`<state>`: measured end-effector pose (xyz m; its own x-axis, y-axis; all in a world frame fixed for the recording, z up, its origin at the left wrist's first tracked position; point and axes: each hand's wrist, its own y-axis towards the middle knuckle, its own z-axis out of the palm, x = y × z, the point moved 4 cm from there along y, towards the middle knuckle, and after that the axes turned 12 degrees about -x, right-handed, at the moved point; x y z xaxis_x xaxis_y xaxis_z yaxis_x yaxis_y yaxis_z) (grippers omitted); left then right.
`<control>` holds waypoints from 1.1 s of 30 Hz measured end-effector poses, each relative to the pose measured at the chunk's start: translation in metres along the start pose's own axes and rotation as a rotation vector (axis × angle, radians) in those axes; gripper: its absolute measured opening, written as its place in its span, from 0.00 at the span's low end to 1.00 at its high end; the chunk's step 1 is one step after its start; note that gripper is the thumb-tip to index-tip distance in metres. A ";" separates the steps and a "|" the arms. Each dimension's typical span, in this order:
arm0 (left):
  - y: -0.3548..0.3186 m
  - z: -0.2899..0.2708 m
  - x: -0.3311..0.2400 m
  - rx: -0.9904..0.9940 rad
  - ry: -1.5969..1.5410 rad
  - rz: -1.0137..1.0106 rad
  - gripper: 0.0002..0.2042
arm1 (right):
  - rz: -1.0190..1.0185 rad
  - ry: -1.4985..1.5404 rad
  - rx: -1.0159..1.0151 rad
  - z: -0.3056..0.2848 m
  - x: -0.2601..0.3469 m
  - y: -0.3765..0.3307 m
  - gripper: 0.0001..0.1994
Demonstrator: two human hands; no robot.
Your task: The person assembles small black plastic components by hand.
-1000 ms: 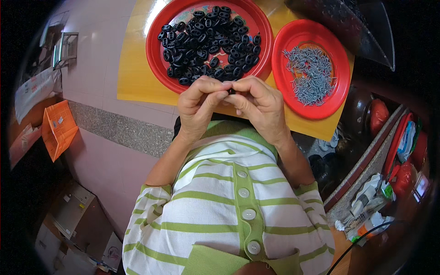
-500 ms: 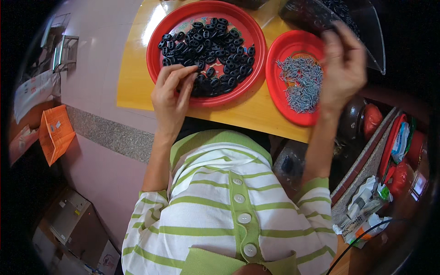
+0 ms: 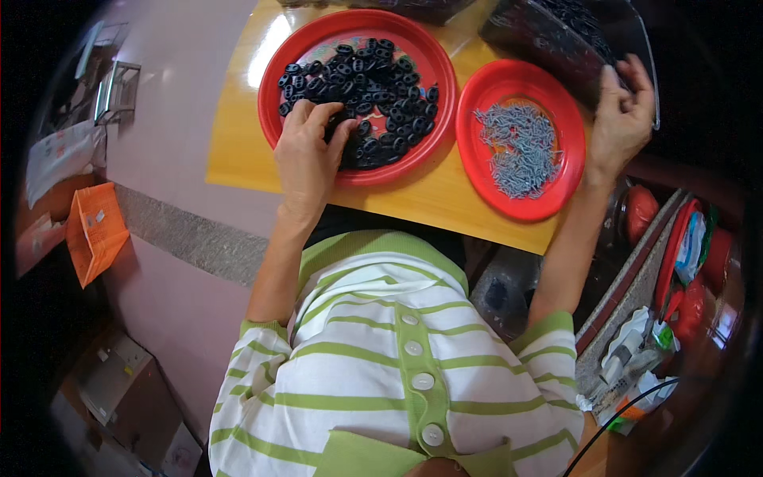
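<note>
Counter [image 3: 238, 151] brightly lit; white glare thrown back at 11 o'clock. Picture rim swallowed by black vignette, straight edges bowed. Deep shadow noted at 2 o'clock.

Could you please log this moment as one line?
left hand: among black oval two-holed pieces in large round red tray | right hand: at transparent plastic bin | silver screws: in smaller red tray

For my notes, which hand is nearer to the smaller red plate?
Right. The right hand is just right of the smaller plate; the left hand is at the larger plate, farther left.
</note>
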<state>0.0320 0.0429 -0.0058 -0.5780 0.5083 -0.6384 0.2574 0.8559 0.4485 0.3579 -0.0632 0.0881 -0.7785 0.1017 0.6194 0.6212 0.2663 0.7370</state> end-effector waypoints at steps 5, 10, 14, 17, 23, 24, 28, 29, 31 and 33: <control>-0.001 0.002 0.003 0.026 -0.067 -0.076 0.07 | 0.081 0.076 0.424 0.009 0.019 -0.072 0.07; -0.005 0.008 -0.010 0.104 -0.129 0.012 0.06 | 0.133 -0.021 0.625 0.010 0.013 -0.112 0.07; -0.005 0.005 -0.020 0.052 -0.128 0.093 0.05 | 0.022 -0.007 0.588 0.019 0.012 -0.118 0.06; -0.006 -0.006 -0.025 0.013 -0.206 0.048 0.05 | -0.005 -0.078 0.613 0.024 0.015 -0.120 0.05; -0.037 -0.012 -0.018 0.213 -0.978 -0.650 0.06 | -0.074 -0.169 0.649 0.031 0.017 -0.122 0.06; -0.042 -0.015 -0.021 0.201 -0.977 -0.650 0.06 | -0.095 -0.185 0.665 0.032 0.018 -0.122 0.06; -0.068 -0.011 -0.030 0.399 -1.158 -0.824 0.07 | -0.110 -0.171 0.724 0.031 0.020 -0.122 0.06; -0.072 -0.012 -0.034 0.432 -1.196 -0.850 0.07 | -0.094 -0.153 0.711 0.028 0.021 -0.121 0.06; -0.079 -0.011 -0.041 0.488 -1.264 -0.914 0.08 | -0.042 -0.125 0.676 0.019 0.027 -0.120 0.06; -0.081 -0.010 -0.039 0.493 -1.301 -0.947 0.09 | 0.051 -0.049 0.653 0.010 0.033 -0.118 0.06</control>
<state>0.0260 -0.0474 -0.0105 0.2542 -0.6472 -0.7187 0.5645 0.7027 -0.4331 0.2577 -0.0818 0.0190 -0.7626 0.1692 0.6244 0.4871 0.7853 0.3821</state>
